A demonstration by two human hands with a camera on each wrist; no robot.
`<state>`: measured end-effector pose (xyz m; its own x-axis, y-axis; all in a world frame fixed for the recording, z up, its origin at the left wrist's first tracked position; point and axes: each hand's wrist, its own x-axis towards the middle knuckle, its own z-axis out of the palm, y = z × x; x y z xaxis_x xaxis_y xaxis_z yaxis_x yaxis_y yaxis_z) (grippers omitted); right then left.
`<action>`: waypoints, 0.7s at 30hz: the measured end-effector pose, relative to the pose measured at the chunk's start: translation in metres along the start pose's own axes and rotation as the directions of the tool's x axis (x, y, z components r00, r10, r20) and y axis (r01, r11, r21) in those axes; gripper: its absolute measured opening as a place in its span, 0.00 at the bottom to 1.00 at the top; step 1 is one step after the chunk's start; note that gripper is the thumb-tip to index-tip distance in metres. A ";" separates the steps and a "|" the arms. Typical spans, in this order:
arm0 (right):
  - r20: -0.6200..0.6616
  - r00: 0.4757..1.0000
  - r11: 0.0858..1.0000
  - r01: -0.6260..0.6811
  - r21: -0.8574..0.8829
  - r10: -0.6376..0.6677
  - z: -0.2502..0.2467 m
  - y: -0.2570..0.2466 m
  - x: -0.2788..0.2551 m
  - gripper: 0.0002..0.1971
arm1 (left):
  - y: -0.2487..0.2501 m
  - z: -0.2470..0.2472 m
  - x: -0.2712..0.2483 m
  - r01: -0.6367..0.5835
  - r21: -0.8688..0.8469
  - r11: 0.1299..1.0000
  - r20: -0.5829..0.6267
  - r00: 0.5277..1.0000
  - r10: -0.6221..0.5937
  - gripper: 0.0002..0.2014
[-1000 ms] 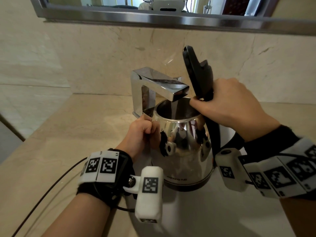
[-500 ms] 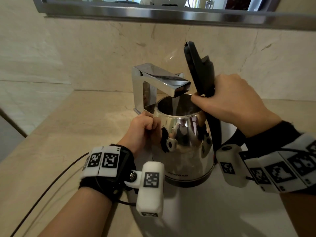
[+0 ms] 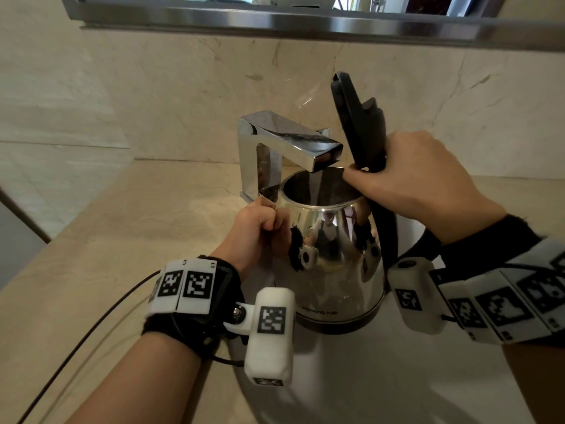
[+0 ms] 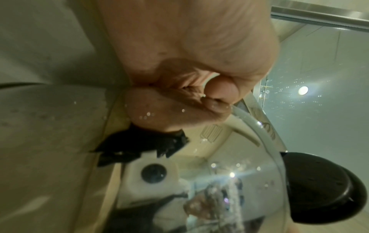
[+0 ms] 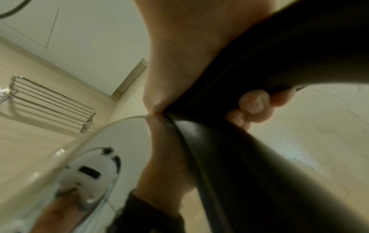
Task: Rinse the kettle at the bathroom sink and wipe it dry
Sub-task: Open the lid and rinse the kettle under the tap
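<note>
Right hand (image 3: 419,182) wraps the black handle (image 3: 382,228), left hand (image 3: 256,231) pinches the spout lip; the steel kettle (image 3: 330,258) looks rigid, wet-slick, heavier once filled.

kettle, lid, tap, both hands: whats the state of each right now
kettle: upright, held over the sink, mouth under the spout, droplets on its shell
lid: open, standing up
faucet: no stream can be made out
left hand: pinches the kettle's spout
right hand: grips the black handle at the top
</note>
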<state>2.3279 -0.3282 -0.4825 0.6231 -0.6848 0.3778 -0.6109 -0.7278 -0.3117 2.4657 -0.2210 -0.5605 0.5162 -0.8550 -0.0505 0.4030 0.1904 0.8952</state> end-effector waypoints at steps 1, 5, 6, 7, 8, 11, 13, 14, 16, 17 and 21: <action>-0.002 1.000 1.000 0.001 0.001 -0.001 0.000 0.000 0.000 0.15 | 0.000 -0.001 0.000 0.000 0.009 1.000 0.001 1.000 0.000 0.07; -0.004 1.000 1.000 0.004 -0.001 -0.004 0.001 0.001 0.001 0.16 | 0.000 -0.003 0.000 0.006 0.037 0.999 0.018 1.000 -0.006 0.07; -0.005 1.000 1.000 0.005 -0.001 -0.005 0.001 0.001 0.001 0.16 | 0.000 -0.002 0.000 0.008 0.039 0.999 0.023 1.000 -0.009 0.07; -0.004 1.000 1.000 0.007 0.000 -0.007 0.001 0.001 0.000 0.16 | 0.000 -0.003 0.000 0.008 0.035 0.999 0.025 1.000 -0.009 0.07; -0.005 1.000 1.000 0.011 0.001 -0.011 0.001 0.001 0.000 0.16 | 0.000 -0.003 0.000 0.010 0.036 0.999 0.021 1.000 -0.011 0.07; -0.012 1.000 1.000 0.020 0.006 -0.020 0.001 0.001 0.000 0.17 | -0.002 -0.002 0.001 -0.004 0.080 0.997 0.003 1.000 0.004 0.06; -0.011 1.000 1.000 0.020 0.021 -0.019 0.002 0.001 -0.002 0.16 | -0.001 0.001 0.002 -0.016 0.123 0.992 0.014 1.000 0.014 0.05; -0.012 1.000 0.999 0.014 0.037 -0.013 0.003 0.003 -0.004 0.16 | -0.001 0.001 0.002 -0.014 0.127 0.992 0.016 1.000 0.012 0.06; -0.025 1.000 0.997 -0.003 0.076 0.005 0.005 0.008 -0.012 0.17 | -0.002 0.002 0.003 0.008 0.139 0.990 0.040 0.999 -0.013 0.07; -0.039 0.999 0.997 -0.006 0.080 0.009 0.007 0.011 -0.015 0.18 | -0.002 0.002 0.003 0.018 0.152 0.988 0.055 0.998 -0.027 0.06; -0.020 1.000 1.000 -0.015 -0.018 0.015 0.015 0.013 -0.023 0.19 | -0.001 -0.005 0.008 -0.010 0.230 0.973 0.093 0.996 -0.012 0.29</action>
<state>2.3132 -0.3222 -0.5083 0.6040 -0.6946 0.3908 -0.6287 -0.7166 -0.3019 2.4731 -0.2251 -0.5643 0.4394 -0.8981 -0.0197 0.2133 0.0830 0.9735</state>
